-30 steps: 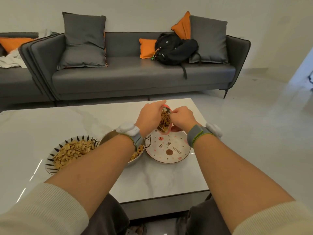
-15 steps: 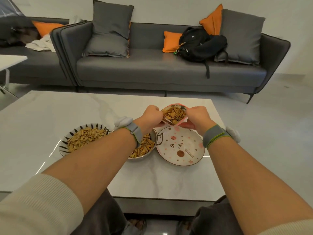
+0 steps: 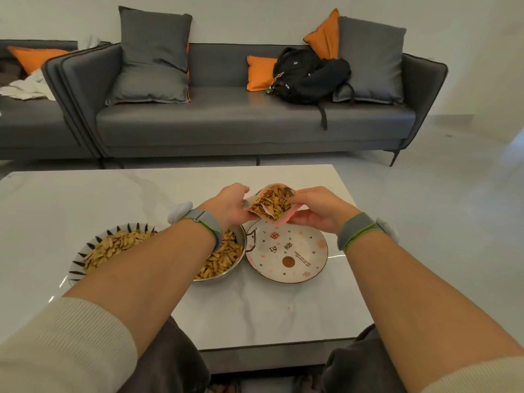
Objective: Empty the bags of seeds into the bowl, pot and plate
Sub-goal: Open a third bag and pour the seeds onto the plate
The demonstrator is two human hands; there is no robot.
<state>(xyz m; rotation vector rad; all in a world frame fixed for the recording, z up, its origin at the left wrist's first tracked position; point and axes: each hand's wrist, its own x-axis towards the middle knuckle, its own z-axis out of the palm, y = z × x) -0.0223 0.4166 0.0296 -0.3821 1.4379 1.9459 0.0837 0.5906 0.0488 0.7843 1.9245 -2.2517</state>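
Note:
A small pink bag of seeds [image 3: 270,205] is held open between my left hand [image 3: 226,205] and my right hand [image 3: 317,208], just above the far rim of the plate. Its mouth faces me and brown seeds fill it. The white patterned plate [image 3: 306,262] below holds no seeds. Left of it a metal pot [image 3: 241,239] holds seeds, partly hidden by my left forearm. Further left a black-and-white striped bowl [image 3: 82,256] is full of pale seeds.
The dishes stand on a white marble coffee table [image 3: 85,199], near its front edge. Behind it is a grey sofa [image 3: 226,120] with grey and orange cushions and a black backpack [image 3: 306,75]. My knees are under the table's near edge.
The bag's mouth has been pulled wider and tilted toward me, showing the seeds. Both hands have come slightly nearer over the plate. The view has shifted left.

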